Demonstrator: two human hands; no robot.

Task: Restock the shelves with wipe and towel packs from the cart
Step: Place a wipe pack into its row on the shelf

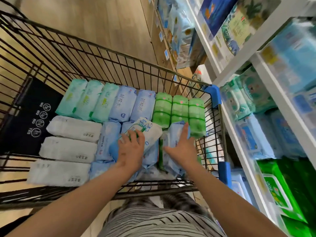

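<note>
Both hands are down in the cart (212, 93), near-right corner, next to the shelves (239, 151). My left hand (130, 147) has its fingers curled over the top edge of the white leaf-print pack (150, 132), which sits tilted on the pale blue packs under it. My right hand (183, 144) lies flat on the light blue pack (173, 134) with fingers straight and thumb spread, so it is touching, not gripping. That pack stands on edge just beside the green packs (179, 110). Handling guess: soft film wrap, squashy contents, light to moderate weight if wet wipes. The film looks slick, so pinching a corner would probably let it slip or crumple. Better to clamp across the narrow width near the middle, thumb one face, fingers the other. Packs are jammed close together, so lift straight up to avoid dragging neighbours. The grey-white packs (71, 149) on the left are untouched.
</note>
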